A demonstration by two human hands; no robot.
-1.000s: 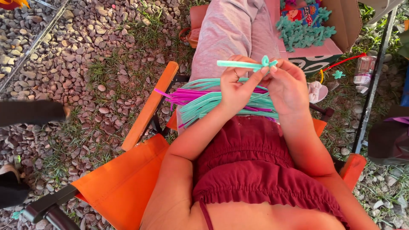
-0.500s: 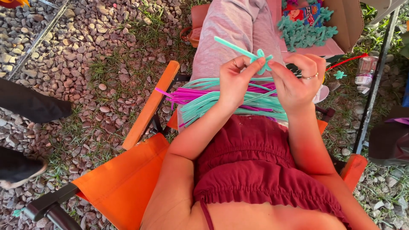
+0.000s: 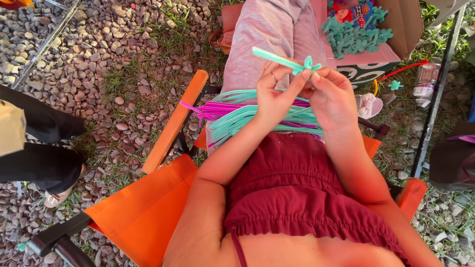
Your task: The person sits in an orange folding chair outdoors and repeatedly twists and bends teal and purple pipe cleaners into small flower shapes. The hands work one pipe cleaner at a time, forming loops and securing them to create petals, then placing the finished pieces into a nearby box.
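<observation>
Item — teal pipe cleaner (image 3: 279,60), being held above the lap bundle of teal and pink stems (image 3: 247,114), its free length slanting up and away to the left of that bundle's middle.

Left hand (image 3: 274,96): thumb and forefinger pinching the small loop-knot at the stem's near end.

Right hand (image 3: 334,99): fingertips closing on the same knot from the other side, just right of the bundle.

Handling judgement — both pinches are best sitting tight against the knot, twisting in small turns so the loops are staying even.

Beyond the bundle: cardboard box (image 3: 396,29) holding finished teal shapes (image 3: 354,37).
</observation>
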